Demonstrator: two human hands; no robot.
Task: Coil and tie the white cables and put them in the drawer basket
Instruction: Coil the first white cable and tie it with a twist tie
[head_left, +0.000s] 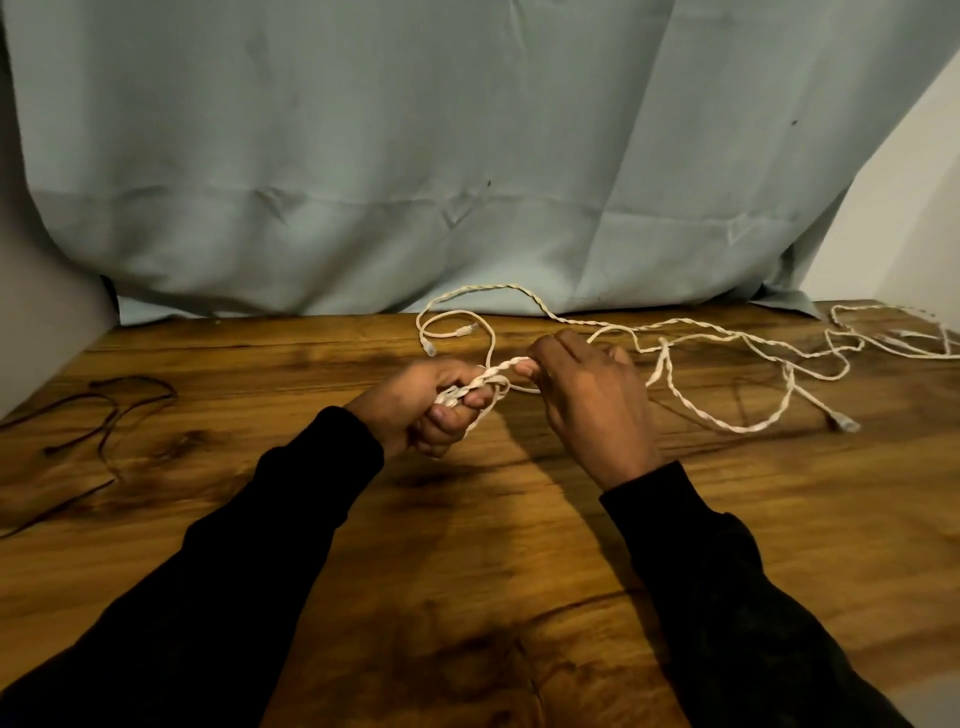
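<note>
A long white twisted cable (696, 410) sprawls over the back right of the wooden table (493, 545), with small clear bulbs along it. My left hand (431, 408) grips a small bundle of its loops in a fist at the table's middle. My right hand (587, 400) sits just to the right and pinches the strand that runs out of that bundle. A loop of the cable (457, 322) curls behind my hands near the curtain. No drawer basket is in view.
A thin dark cable (104, 415) lies loose on the left part of the table. A pale blue-grey cloth (441, 156) hangs behind the table's back edge. A light wall (904, 218) stands at the right.
</note>
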